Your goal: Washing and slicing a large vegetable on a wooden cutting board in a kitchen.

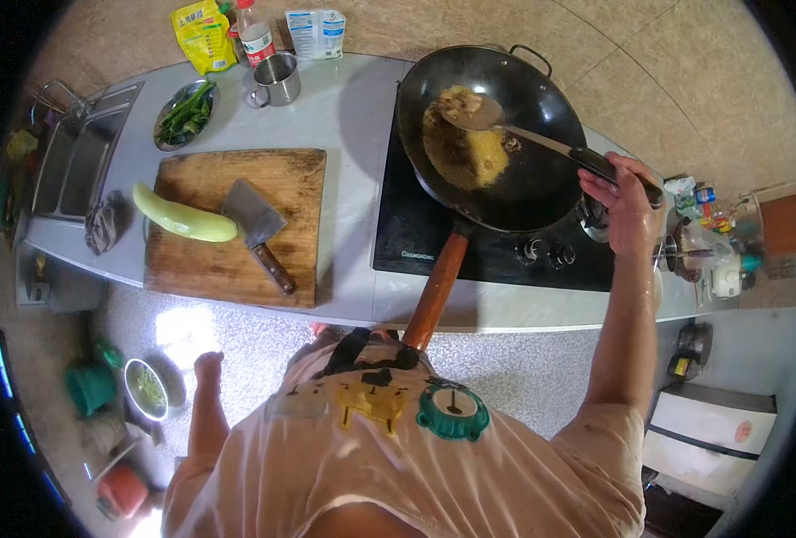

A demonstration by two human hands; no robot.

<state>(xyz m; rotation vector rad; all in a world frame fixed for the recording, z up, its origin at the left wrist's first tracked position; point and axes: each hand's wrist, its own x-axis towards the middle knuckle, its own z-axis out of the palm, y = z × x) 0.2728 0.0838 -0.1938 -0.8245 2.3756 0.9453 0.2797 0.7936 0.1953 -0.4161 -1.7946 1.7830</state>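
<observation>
My right hand (623,202) grips the dark handle of a metal wok spatula (536,138). Its blade lies inside a black wok (546,181), against pale brown cooked pieces (462,104). Dark liquid and a yellow, foamy patch (487,158) cover part of the wok's bottom. The wok sits on a black glass gas hob (411,232), its wooden handle (438,289) pointing towards my body. Low at my left side hangs my left hand (208,366), apart from the counter; its fingers are too indistinct to read.
Left of the hob, a wooden cutting board (183,269) bears a peeled pale-green gourd (186,216) and a cleaver (257,215). Behind it are a plate of green peppers (186,114) and a steel mug (278,81). A sink (78,165) and grey rag (107,222) lie farther left.
</observation>
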